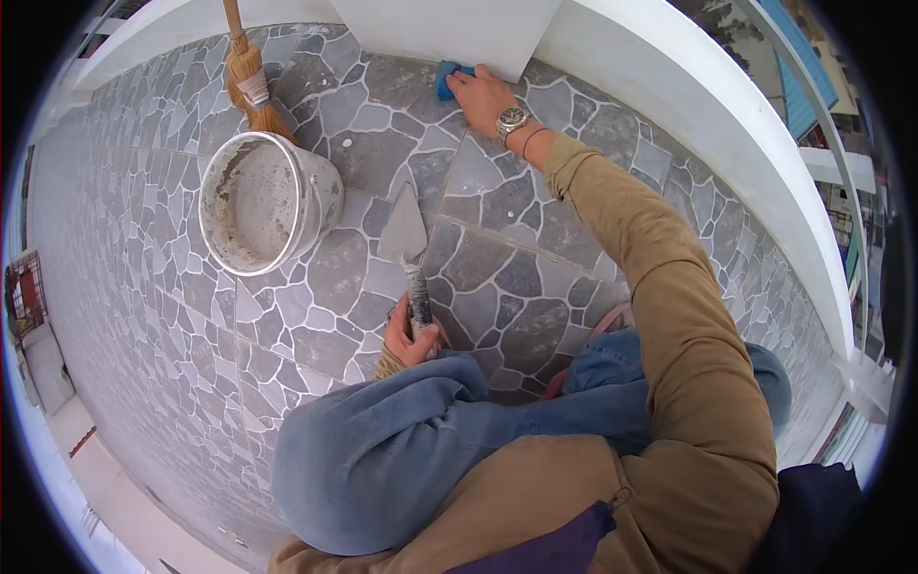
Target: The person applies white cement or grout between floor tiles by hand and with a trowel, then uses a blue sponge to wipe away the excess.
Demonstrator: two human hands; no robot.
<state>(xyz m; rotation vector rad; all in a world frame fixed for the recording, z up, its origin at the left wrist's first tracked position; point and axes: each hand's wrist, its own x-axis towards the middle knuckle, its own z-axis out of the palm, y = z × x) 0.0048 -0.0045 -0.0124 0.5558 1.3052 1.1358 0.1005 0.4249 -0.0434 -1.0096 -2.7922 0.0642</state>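
Note:
My right hand (481, 99) reaches far forward and is closed on a blue cloth (448, 80), pressed to the floor by the foot of a white pillar. Part of the cloth is hidden under the fingers. Close to my knee, my left hand (411, 337) grips the wrapped, dirty handle of a pointed trowel (405, 230). The trowel's blade points away from me, low over the grey stone-patterned floor (335, 268). Left of the blade stands a white bucket (316, 187) with grey residue coating its inside.
A straw broom (251, 81) stands behind the bucket. The white pillar (449, 33) rises at the far edge, joining a low white curved wall (708, 115) on the right. A metal railing (832, 143) runs beyond that wall. My bent legs (382, 450) fill the near side.

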